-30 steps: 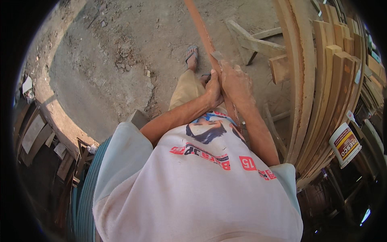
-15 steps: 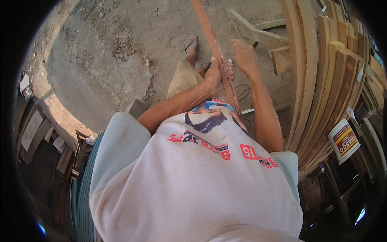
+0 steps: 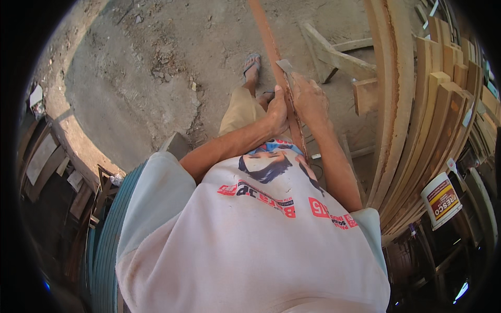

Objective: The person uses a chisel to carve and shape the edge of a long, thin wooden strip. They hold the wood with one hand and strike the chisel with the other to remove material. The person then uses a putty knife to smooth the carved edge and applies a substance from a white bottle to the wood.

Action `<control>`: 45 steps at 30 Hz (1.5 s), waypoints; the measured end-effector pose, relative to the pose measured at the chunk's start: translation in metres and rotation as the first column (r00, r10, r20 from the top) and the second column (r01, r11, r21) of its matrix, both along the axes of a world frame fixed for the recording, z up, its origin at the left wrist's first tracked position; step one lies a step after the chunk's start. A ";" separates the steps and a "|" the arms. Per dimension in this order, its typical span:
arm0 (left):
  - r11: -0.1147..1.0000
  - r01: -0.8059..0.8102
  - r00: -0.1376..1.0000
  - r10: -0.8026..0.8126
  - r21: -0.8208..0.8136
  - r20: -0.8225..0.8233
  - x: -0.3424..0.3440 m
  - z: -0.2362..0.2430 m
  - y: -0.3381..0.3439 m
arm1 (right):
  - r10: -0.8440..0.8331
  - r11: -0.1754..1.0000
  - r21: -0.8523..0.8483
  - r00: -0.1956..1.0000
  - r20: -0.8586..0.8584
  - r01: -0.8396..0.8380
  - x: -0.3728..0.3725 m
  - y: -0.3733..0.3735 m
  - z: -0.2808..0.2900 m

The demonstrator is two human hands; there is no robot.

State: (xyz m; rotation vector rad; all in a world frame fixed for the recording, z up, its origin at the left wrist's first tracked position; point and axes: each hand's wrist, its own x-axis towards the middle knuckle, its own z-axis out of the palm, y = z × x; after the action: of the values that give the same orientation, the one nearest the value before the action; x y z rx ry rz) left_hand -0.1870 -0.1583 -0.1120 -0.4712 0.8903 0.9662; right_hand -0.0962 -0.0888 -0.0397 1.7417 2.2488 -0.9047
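A long reddish-brown wooden strip (image 3: 267,39) runs from the top of the view down to my waist, with a rough, crusty line along its right edge. My left hand (image 3: 278,110) is wrapped round the strip, thumb lying along its face. Just right of it, my right hand (image 3: 310,99) is closed on a putty knife (image 3: 284,65). The flat, greyish blade lies at the strip's right edge, beyond my left thumb; the handle is hidden in my fingers.
Long boards (image 3: 383,104) stand stacked along the right, with a white bucket (image 3: 441,200) beside them. A wooden trestle (image 3: 339,58) stands ahead on the dirt floor (image 3: 135,88). Teal corrugated sheets (image 3: 117,229) are at my left, near a grey block (image 3: 176,145).
My right hand has moved left and slightly down, bringing the putty knife from beside the strip onto its edge. My left hand still grips the strip. The view has shifted slightly.
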 end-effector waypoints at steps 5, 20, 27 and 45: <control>1.000 0.006 0.999 -0.007 0.025 0.041 0.005 -0.014 -0.018 | -0.419 0.892 -0.310 0.860 -0.292 0.330 0.016 0.013 -0.001; 0.999 -0.023 0.995 0.026 0.030 -0.092 0.012 -0.004 -0.010 | -0.292 0.945 -0.230 0.912 -0.286 0.231 0.007 0.030 -0.013; 0.998 -0.048 0.999 0.048 0.038 -0.018 0.013 -0.003 -0.010 | -0.333 0.943 -0.193 0.800 -0.499 0.272 0.023 0.016 -0.017; 0.999 0.018 1.000 -0.018 0.027 -0.020 0.004 0.009 -0.006 | -0.379 0.923 -0.102 0.835 -0.398 0.371 0.019 0.037 -0.035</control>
State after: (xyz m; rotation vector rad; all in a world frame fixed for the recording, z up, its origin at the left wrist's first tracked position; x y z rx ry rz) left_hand -0.1828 -0.1641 -0.1027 -0.4310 0.8968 0.9665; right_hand -0.0771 -0.0522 -0.0744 2.2052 2.1325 -1.4988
